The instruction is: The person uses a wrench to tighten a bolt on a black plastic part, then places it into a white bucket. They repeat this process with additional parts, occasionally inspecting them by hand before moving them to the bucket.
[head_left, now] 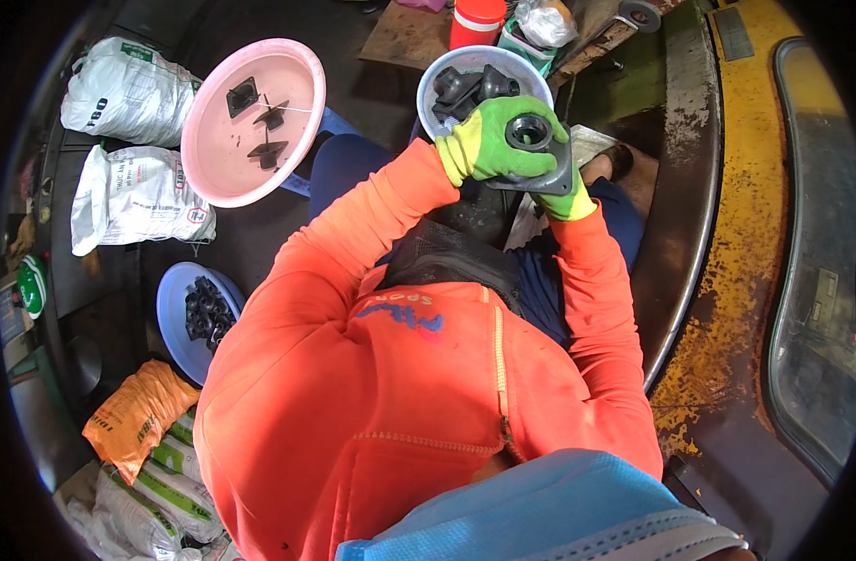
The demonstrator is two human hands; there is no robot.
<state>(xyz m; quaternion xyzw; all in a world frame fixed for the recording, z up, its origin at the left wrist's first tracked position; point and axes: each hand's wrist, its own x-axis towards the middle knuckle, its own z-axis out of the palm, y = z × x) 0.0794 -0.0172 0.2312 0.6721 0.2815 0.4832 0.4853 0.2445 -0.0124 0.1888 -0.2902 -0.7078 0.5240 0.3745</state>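
Both my hands wear green gloves with yellow cuffs. My left hand point(489, 140) is wrapped round a black rubber boot point(564, 173) with a round collar on top and a flat, square-cornered flange. From the other side my right hand point(570, 202) grips the flange's near edge; most of its fingers are hidden beneath the part. Just beyond them, a pale blue basin point(426, 93) holds several similar black boots point(461, 89).
To the left, a pink basin point(208, 173) contains a few black pieces. A blue basin point(171, 304) of small black parts stands nearer, by white sacks point(133, 201) and an orange bag point(143, 411). Rusty yellow machinery point(727, 309) borders my right side. A red container point(477, 23) stands ahead.
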